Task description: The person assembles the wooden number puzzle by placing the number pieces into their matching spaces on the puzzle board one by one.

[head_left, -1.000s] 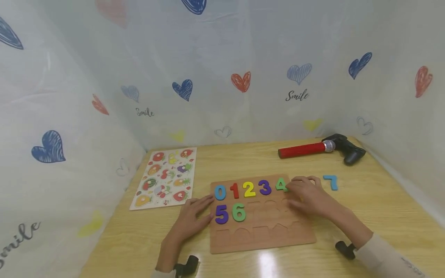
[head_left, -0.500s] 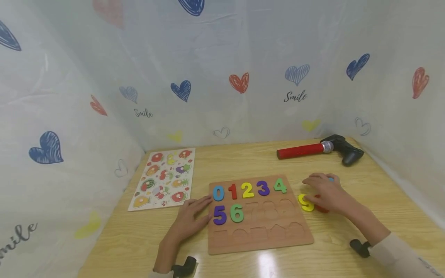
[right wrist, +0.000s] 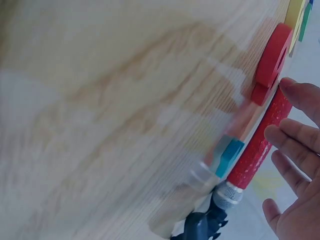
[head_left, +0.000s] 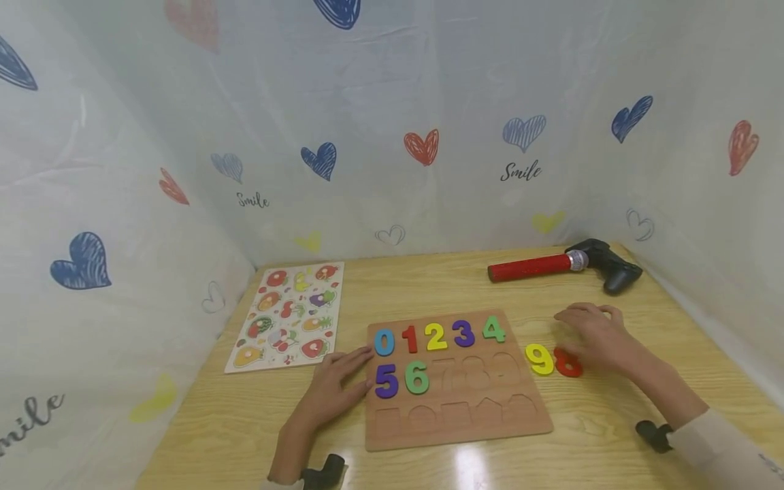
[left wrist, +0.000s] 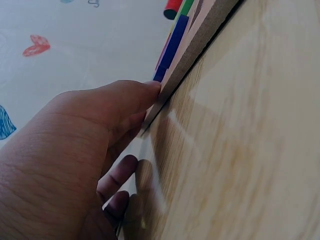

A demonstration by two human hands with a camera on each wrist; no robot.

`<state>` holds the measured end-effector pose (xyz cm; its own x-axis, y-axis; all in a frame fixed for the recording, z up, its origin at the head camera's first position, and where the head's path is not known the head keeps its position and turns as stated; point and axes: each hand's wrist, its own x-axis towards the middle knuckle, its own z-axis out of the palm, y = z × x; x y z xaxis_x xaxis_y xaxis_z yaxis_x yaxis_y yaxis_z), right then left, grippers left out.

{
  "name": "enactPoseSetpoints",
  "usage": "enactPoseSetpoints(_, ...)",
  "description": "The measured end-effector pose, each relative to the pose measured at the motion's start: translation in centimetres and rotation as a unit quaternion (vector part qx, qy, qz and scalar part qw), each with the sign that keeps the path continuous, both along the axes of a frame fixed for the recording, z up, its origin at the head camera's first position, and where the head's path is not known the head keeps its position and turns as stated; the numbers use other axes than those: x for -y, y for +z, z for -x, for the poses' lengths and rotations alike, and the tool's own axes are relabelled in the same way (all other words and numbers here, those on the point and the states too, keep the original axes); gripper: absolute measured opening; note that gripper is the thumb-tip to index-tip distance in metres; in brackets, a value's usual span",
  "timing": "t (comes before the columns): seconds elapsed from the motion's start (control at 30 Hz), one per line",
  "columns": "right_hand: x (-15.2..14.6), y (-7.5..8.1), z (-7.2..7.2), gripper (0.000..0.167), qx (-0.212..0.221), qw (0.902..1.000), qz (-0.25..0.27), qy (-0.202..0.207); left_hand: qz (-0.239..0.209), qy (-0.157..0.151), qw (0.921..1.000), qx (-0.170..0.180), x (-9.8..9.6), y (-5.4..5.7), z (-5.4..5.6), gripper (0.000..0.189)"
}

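Note:
A wooden number puzzle board [head_left: 459,435] lies mid-table with colourful digits in its top row, plus a purple 5 [head_left: 386,381] and a green 6 [head_left: 417,378] below. My left hand [head_left: 333,388] rests at the board's left edge, thumb and fingertips touching it. To the board's right, a yellow 9 [head_left: 539,359] lies beside a red 8 [head_left: 568,363]. Over the 8's right side hovers my right hand [head_left: 603,337], fingers spread and loosely bent, thumb close to the 8. Under that hand lies a blue 7 [right wrist: 230,157], hidden in the head view but visible in the right wrist view.
A red microphone [head_left: 533,267] lies at the back right against a black game controller [head_left: 612,269]. A fruit puzzle board [head_left: 309,278] lies at the left, near the left fingertips. Curtains with printed hearts [head_left: 422,147] close off the back and sides.
My right hand has moved right, from beside the green 4 to above the red 8 and blue 7, uncovering the 9 and 8. My left hand stays at the board's edge.

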<state>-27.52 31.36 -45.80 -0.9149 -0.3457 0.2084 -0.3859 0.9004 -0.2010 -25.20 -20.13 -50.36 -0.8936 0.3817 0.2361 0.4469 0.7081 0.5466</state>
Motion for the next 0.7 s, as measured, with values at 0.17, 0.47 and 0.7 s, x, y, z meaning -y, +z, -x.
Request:
enactPoseSetpoints(0.17,-1.0,0.0,0.2,0.049,0.008,0.9999,-0.004,-0.008,0.0,0.0,1.0,-0.002,0.0,0.0,-0.1,0.053)
enactPoseSetpoints(0.47,-2.3,-0.1,0.7,0.054,0.038,0.9986,-0.009,-0.036,0.001,0.002,1.0,0.005,-0.1,0.4,-0.2,0.053)
enactPoseSetpoints(0.7,-3.5,-0.1,1.1,0.06,0.054,0.9976,-0.015,-0.039,-0.004,0.004,0.9999,0.009,-0.1,0.4,-0.2,0.052)
